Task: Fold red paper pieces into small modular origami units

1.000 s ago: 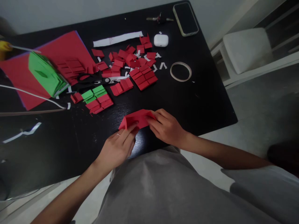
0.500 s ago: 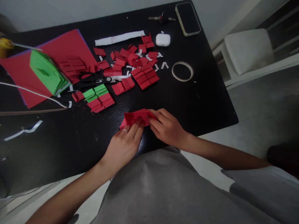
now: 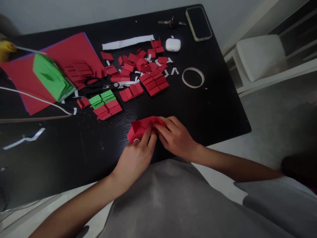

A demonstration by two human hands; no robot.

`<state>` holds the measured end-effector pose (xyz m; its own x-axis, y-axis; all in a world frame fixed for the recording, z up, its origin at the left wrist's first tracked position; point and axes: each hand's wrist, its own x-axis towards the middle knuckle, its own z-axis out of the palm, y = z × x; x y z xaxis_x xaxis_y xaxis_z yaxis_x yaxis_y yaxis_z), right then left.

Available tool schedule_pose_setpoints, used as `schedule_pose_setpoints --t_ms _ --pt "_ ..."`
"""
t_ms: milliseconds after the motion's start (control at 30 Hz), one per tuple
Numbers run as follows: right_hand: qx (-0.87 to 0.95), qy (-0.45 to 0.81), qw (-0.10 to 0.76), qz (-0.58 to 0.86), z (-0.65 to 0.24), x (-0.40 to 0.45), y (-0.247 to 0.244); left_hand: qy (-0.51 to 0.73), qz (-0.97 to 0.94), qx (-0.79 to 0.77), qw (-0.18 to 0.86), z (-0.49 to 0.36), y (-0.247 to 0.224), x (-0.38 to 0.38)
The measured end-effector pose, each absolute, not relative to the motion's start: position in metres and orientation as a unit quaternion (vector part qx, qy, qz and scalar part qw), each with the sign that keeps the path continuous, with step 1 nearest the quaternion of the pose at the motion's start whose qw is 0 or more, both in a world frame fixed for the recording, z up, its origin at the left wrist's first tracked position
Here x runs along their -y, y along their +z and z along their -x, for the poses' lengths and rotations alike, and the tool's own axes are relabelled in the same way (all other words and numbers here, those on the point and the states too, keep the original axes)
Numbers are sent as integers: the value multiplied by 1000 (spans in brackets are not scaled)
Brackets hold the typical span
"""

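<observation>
A partly folded red paper [image 3: 138,128] lies at the front edge of the black table. My left hand [image 3: 138,153], with a ring on one finger, presses on it from the near side, fingertips on the paper. The right end of the paper is gripped by my right hand [image 3: 177,137], its fingers bent round the edge. Both hands' fingertips nearly meet at the fold. Beyond them sit a green and red folded block [image 3: 106,105], a red folded strip [image 3: 131,92] and a red folded block [image 3: 154,82].
Scissors [image 3: 116,85], a pile of small red pieces [image 3: 141,62], a tape ring [image 3: 193,77], a white case [image 3: 173,45], a phone [image 3: 198,23] and keys [image 3: 172,22] lie farther back. Green folded papers [image 3: 51,76] rest on red sheets [image 3: 71,46] at left. A white chair [image 3: 262,56] stands right.
My left hand has slid right along the red paper toward my right hand, uncovering more of its left part. My right hand has barely moved.
</observation>
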<state>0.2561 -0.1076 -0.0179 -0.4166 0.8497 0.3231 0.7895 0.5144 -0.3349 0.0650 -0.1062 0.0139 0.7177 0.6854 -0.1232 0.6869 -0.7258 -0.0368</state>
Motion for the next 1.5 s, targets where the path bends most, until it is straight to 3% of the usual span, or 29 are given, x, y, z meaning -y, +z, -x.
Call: schedule_pose_setpoints --t_ms 333,1267,1500 --pt "817 80 115 559 -240 109 -10 -56 -924 -378 29 -64 14 104" --pt "803 96 93 581 -230 109 3 -29 -915 -394 83 -59 8 106" --pt "806 77 77 581 -230 109 3 -15 -936 -351 34 -45 12 109"
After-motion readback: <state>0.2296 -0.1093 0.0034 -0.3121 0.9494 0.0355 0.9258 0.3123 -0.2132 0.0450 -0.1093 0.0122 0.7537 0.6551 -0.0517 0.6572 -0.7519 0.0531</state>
